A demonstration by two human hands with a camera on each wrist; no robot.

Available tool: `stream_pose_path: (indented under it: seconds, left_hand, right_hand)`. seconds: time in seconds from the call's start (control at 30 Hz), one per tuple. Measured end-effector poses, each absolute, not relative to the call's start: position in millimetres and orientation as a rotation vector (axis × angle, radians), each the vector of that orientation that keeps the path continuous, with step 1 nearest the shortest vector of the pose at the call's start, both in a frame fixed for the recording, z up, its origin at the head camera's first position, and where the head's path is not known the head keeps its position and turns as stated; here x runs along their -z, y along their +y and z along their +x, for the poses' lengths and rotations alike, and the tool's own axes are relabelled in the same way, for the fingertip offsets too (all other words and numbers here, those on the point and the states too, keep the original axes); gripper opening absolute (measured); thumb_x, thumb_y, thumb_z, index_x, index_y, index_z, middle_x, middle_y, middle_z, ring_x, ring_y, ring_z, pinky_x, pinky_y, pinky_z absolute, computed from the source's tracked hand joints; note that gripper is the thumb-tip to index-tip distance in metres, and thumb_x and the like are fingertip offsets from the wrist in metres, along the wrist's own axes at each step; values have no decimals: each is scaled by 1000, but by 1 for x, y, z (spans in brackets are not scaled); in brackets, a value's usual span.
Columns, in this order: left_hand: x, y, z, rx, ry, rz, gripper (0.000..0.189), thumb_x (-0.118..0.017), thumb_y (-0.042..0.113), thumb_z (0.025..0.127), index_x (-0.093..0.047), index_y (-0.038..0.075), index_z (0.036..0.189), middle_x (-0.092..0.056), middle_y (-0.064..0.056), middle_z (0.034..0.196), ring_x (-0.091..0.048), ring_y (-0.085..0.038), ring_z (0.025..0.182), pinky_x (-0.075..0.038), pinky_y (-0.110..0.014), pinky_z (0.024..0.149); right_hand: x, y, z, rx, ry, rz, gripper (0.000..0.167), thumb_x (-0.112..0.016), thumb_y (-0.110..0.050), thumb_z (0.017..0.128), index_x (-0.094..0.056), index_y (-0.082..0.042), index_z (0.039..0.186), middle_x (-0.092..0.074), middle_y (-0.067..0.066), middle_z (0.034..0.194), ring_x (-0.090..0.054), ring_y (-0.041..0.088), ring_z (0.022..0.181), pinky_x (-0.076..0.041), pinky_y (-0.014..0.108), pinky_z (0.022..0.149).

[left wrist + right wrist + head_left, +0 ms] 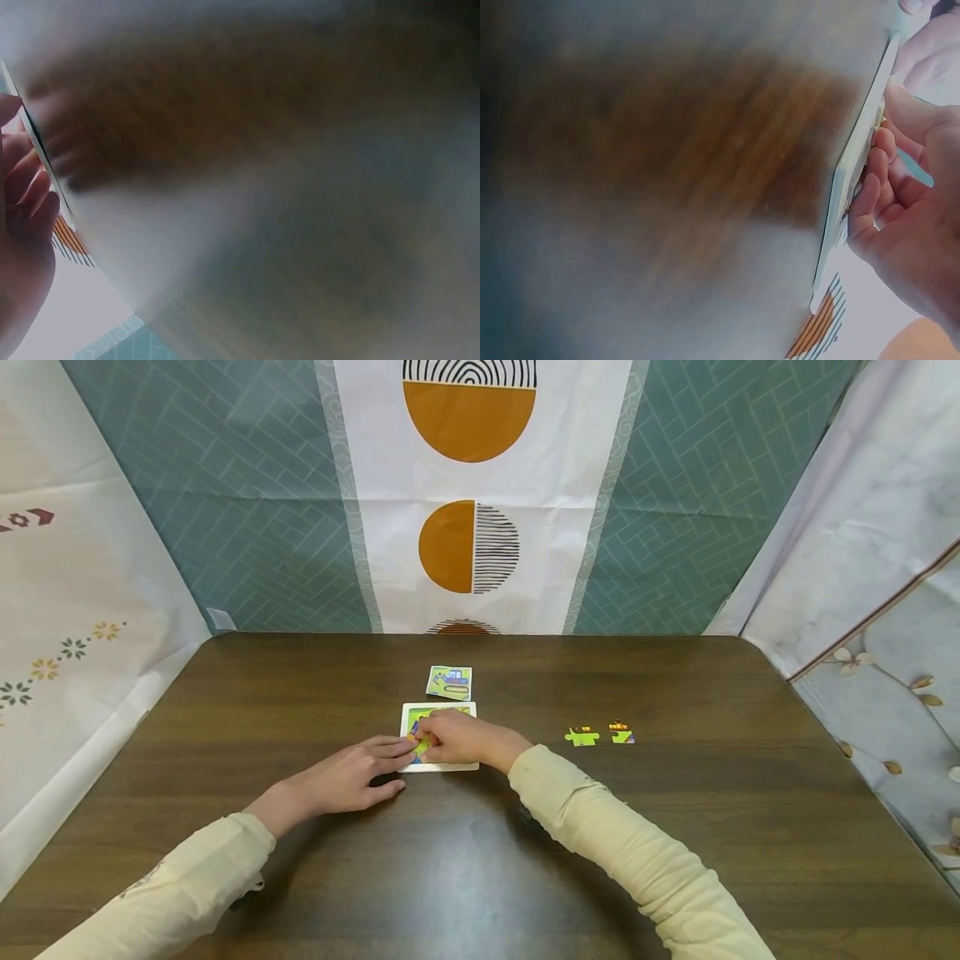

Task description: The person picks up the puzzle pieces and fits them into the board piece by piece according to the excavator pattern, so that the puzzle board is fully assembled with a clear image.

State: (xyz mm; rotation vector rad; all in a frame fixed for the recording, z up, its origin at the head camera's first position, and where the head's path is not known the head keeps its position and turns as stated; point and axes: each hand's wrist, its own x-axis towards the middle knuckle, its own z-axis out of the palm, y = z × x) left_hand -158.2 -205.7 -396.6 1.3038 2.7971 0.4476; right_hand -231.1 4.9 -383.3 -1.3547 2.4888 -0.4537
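A white-framed jigsaw puzzle tray (456, 767) lies flat on the table, green and blue picture parts showing inside. My left hand (358, 775) rests at its left edge, fingers extended, their tips on the frame and lower left picture. Over the tray, my right hand (463, 737) has curled fingers and pinches a small puzzle piece at the left of the picture; the hand hides most of this piece. In the right wrist view, the bent fingers of the right hand (915, 184) are against the tray (838, 184). The left wrist view is mostly blurred tabletop beside the left hand (26, 240).
Behind the tray lies a square picture card (450, 682) with a blue excavator on green. Two loose green puzzle pieces, one (582, 737) left of the other (622, 733), lie to the right on the brown wooden table (465, 877). Patterned curtains (285, 510) hang beyond.
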Motion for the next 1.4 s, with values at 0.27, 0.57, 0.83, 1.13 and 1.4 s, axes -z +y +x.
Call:
stream_pose_path:
  seconds: [0.27,0.57,0.83,1.13,1.4]
  left_hand:
    - [397,-206,-157,-426,2794,1341,47,-64,19,93,-56,-6,131,-45,-19,144,-43,-32,132,-41,-47,101]
    - [395,-206,-160,-459,2786,1333,42,-65,17,92,-59,-6,127,-48,-20,141,-47,-33,128,-44,-47,98]
    - [392,-206,-161,-462,2773,1312,40,-63,17,93,-61,-6,126,-49,-20,140,-48,-33,128,-45,-48,96]
    - [392,-206,-162,-472,2764,1302,41,-62,16,93,-59,-5,129,-48,-19,142,-45,-31,130,-43,-48,98]
    - [393,-207,-160,-459,2759,1244,43,-62,17,94,-57,-3,131,-45,-16,144,-43,-30,132,-43,-48,99]
  right_hand:
    - [381,5,-231,510,2482,-1348,18,-72,-14,89,-65,-5,104,-51,-3,73,-47,10,69,-40,23,65]
    - [379,9,-232,614,2441,-1312,25,-72,-11,87,-69,-4,110,-59,-4,75,-52,6,70,-43,19,68]
    - [380,22,-231,741,2472,-1311,26,-68,-10,90,-69,-1,114,-67,2,91,-60,9,80,-46,18,75]
    - [365,47,-231,706,2564,-1255,30,-68,-15,91,-69,-3,118,-68,7,108,-62,19,97,-48,28,86]
    - [362,78,-235,694,2604,-1116,35,-69,-16,90,-66,-2,122,-65,9,116,-60,24,105,-48,36,92]
